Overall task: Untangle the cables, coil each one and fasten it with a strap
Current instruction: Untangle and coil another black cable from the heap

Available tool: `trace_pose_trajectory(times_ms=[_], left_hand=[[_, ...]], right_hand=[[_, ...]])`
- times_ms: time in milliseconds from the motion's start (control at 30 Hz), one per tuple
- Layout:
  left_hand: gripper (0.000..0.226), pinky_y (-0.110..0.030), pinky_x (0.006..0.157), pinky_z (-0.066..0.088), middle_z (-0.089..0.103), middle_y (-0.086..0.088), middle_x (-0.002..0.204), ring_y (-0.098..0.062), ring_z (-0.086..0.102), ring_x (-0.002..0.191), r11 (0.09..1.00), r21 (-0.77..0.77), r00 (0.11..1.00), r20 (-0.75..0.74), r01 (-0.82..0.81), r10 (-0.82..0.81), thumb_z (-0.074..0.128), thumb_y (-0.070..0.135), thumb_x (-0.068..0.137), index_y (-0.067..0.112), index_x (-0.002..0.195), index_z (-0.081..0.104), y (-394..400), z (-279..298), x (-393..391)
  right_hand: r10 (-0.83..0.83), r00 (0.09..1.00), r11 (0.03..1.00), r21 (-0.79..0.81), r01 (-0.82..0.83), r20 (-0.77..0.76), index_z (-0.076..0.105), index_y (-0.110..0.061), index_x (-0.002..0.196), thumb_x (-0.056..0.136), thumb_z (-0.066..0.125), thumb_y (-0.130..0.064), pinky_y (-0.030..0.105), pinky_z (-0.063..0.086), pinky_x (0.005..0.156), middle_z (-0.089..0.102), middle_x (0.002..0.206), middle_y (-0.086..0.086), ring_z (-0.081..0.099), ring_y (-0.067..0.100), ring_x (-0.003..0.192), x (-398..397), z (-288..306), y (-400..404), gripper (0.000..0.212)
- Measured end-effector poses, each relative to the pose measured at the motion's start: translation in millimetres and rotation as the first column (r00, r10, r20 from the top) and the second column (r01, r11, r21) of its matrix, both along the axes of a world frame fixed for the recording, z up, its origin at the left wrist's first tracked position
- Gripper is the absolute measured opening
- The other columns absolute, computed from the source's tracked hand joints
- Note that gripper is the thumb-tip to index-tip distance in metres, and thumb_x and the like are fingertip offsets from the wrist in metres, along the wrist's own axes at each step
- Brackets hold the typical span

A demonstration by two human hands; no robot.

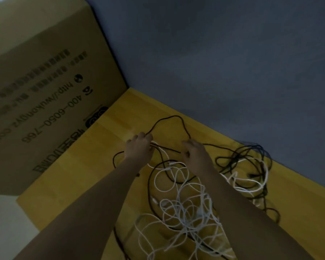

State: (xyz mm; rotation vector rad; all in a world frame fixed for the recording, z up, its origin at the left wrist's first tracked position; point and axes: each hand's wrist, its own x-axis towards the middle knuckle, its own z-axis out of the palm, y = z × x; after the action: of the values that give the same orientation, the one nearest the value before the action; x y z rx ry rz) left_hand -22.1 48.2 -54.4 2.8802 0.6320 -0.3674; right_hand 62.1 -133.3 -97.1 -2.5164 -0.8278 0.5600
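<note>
Both my hands reach out over the yellow wooden table [105, 166], forearms running in from the bottom of the view toward 12 o'clock. My left hand [139, 147] has its fingers curled around a bunch of strands, a black cable [169, 117] and a white cable [174, 182] together, gripped at the far side of the heap. My right hand [194, 151] sits just beside it at 3 o'clock, fingers bent downward onto the black strand; whether it actually pinches that strand I cannot tell, because the back of the hand hides the fingertips.

Between the two hands the black cable rises in an arch that bulges toward 12 o'clock, away from me. Another black loop hangs out at 9 o'clock of my left wrist.

Most of the tangle lies toward 5 o'clock from my hands. White loops pile thickest under and beside my right forearm, and the heap's long axis runs from my hands down toward 6 o'clock. A second knot of black and white loops spreads at 3 o'clock, near the table's right edge.

A big cardboard box [45, 102] with printed text stands at 10 o'clock, touching the table's left side. Behind the table runs a grey-blue wall [223, 53].
</note>
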Motion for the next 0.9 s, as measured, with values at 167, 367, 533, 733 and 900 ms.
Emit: trace_pose_trajectory(times_ms=[167,367,533,733,900], left_hand=[[0.036,-0.04,0.092,0.044,0.044,-0.005,0.134,-0.027,0.044,0.123,0.995,-0.056,0.996,-0.046,0.079,-0.082,0.049,0.033,0.098,0.021,0.131,0.047,55,-35,-19],[0.033,-0.043,0.087,0.049,0.045,-0.004,0.133,-0.028,0.051,0.115,0.943,-0.29,0.98,-0.061,0.162,-0.188,0.047,0.018,0.1,0.023,0.132,0.05,109,-49,-46],[0.04,-0.04,0.087,0.049,0.046,-0.006,0.136,-0.027,0.054,0.114,0.906,-0.382,0.98,-0.001,0.183,-0.198,0.047,0.012,0.099,0.021,0.137,0.047,129,-51,-65],[0.041,-0.039,0.099,0.042,0.043,-0.007,0.136,-0.027,0.038,0.128,0.896,-0.349,0.96,0.158,0.274,-0.232,0.059,0.025,0.094,0.016,0.133,0.052,121,-38,-88],[0.037,-0.034,0.105,0.028,0.046,0.005,0.135,-0.021,0.033,0.13,0.843,-0.382,0.925,0.191,0.379,-0.329,0.048,0.047,0.096,0.027,0.126,0.059,95,-8,-105]], right_hand=[[0.022,1.0,1.0,-0.01,-0.022,-0.011,0.038,-0.02,0.145,0.097,0.052,-0.022,0.039,0.035,0.109,0.029,0.152,0.006,0.028,0.026,0.138,-41,-16,50,0.05],[-0.179,0.914,0.979,-0.022,0.201,0.365,0.061,-0.013,0.117,0.081,0.061,-0.025,0.048,0.044,0.088,0.051,0.129,0.016,0.042,0.035,0.113,-88,-15,94,0.038],[0.113,0.935,0.993,-0.059,-0.099,0.335,0.064,-0.024,0.105,0.067,0.079,-0.031,0.037,0.052,0.068,0.058,0.103,0.007,0.054,0.029,0.092,-147,-37,106,0.042],[-0.253,0.967,0.967,0.03,0.253,0.004,0.065,-0.011,0.109,0.091,0.062,-0.018,0.031,0.043,0.077,0.059,0.113,0.01,0.054,0.029,0.107,-152,-29,109,0.02],[-0.46,0.868,0.802,0.33,0.497,-0.19,0.067,-0.011,0.091,0.089,0.067,-0.017,0.024,0.045,0.064,0.067,0.084,0.003,0.061,0.016,0.077,-154,34,95,0.006]])
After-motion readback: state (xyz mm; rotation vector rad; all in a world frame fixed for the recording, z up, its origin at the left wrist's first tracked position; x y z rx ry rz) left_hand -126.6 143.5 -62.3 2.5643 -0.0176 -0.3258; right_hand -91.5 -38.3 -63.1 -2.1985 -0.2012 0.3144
